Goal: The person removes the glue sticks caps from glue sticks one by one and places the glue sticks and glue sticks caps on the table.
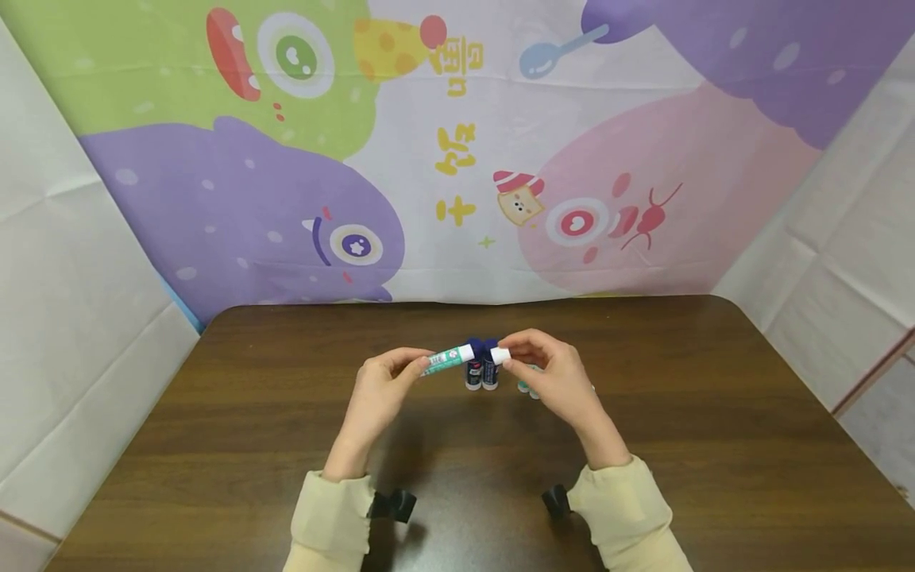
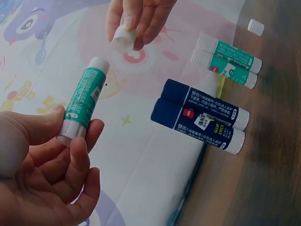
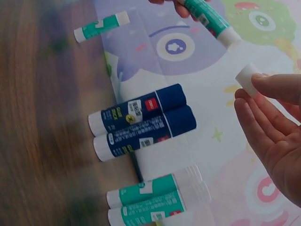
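Observation:
My left hand (image 1: 377, 393) grips a green glue stick (image 2: 84, 96) between thumb and fingers, its white end uncovered and tilted up toward the right hand. A white cap (image 3: 246, 79) is pinched between the thumb and fingertips of my right hand (image 1: 561, 380). A gap separates the cap from the stick; the cap's hollow end shows in the left wrist view. Just beyond the hands, two dark blue glue sticks (image 2: 202, 115) stand side by side. Two green glue sticks (image 2: 230, 62) with clear caps stand partly behind my right hand in the head view.
Another green glue stick (image 3: 102, 27) stands on the left, hidden by my left hand in the head view. A small white cap (image 2: 256, 27) sits on the brown table (image 1: 472, 485) at the right. A cartoon-printed cloth (image 1: 457, 262) hangs behind the table.

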A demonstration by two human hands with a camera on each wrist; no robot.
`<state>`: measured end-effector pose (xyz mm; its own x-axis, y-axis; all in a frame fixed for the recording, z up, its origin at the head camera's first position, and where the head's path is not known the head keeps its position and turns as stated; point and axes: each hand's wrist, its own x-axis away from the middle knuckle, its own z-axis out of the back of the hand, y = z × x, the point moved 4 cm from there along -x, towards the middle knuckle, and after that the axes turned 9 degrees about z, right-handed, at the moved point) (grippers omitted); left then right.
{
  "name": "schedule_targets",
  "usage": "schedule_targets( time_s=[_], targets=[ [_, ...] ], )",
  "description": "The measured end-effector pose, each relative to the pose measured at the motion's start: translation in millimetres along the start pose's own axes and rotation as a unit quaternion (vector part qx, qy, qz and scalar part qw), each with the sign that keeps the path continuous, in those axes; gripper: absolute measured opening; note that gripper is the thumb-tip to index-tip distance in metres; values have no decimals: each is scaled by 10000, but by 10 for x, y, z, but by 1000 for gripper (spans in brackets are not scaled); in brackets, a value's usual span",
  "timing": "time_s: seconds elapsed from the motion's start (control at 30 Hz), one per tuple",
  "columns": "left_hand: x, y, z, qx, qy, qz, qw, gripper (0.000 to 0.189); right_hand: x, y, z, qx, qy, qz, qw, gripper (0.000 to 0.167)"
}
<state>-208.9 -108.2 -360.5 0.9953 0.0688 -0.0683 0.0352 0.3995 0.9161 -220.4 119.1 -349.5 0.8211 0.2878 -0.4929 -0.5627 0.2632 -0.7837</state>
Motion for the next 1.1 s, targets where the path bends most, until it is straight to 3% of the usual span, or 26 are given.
schedule_targets(
  time_s=[0.23, 0.6, 0.9, 1.1],
  targets=[
    [-17, -32, 48, 416, 188, 169, 9988, 16, 2, 48, 121, 224, 199, 12, 9996, 20],
    [-38, -109, 136, 1186, 478, 824, 9884, 20, 22, 176, 275, 751, 203, -547, 9955, 25],
    [-74, -162, 185, 1769, 718, 906, 9774, 20, 46, 202, 420, 1070, 347, -611, 9918, 28],
    [-79, -216, 225, 2151, 691, 852, 9704, 23, 68, 232, 492, 1071, 503, -671, 9907, 30]
  ],
)
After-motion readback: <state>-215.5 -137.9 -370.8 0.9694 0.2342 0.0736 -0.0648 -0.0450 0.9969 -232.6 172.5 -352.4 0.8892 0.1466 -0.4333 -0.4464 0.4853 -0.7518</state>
